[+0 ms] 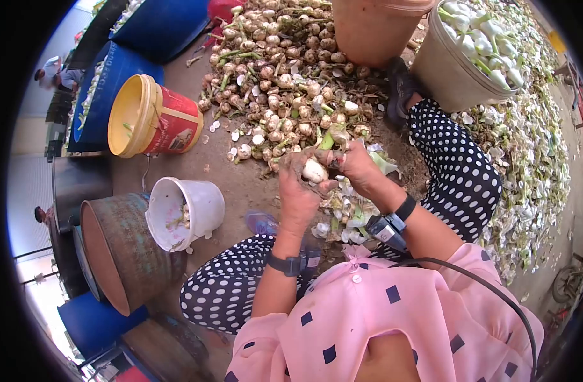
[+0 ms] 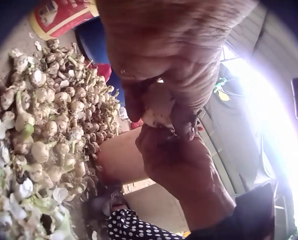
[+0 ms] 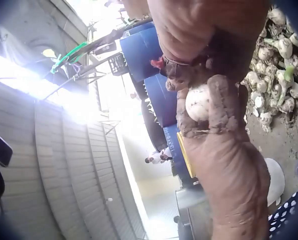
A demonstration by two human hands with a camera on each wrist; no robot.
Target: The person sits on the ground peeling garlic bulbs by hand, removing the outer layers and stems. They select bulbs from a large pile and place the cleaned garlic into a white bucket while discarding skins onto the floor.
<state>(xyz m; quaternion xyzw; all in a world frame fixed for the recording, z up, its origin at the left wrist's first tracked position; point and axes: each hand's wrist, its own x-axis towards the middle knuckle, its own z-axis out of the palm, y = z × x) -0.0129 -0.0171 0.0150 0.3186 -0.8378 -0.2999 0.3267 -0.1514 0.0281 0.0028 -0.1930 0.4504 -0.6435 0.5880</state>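
A pale garlic bulb [image 1: 314, 170] with dirty patches sits in the left hand [image 1: 298, 184], gripped between its soil-stained fingers and thumb. From the other side the right hand [image 1: 363, 169] meets it, its curled fingers pinching at the bulb's edge. In the right wrist view the bulb's smooth white side [image 3: 197, 103] shows between the left fingers. The left wrist view has both hands closing together over the bulb [image 2: 159, 105], which they partly cover. Just beyond the hands lies a heap of unpeeled garlic [image 1: 285, 83] with roots and green stems.
A white bucket [image 1: 205, 207] with a few scraps stands left, near a yellow-and-red bucket [image 1: 177, 121]. Peeled bulbs fill a pale bucket [image 1: 454, 79] at the right, beside an orange bucket [image 1: 381, 28]. Skins [image 1: 514, 172] litter the ground. Rusty drums [image 1: 132, 242] and blue tubs [image 1: 158, 32] line the left.
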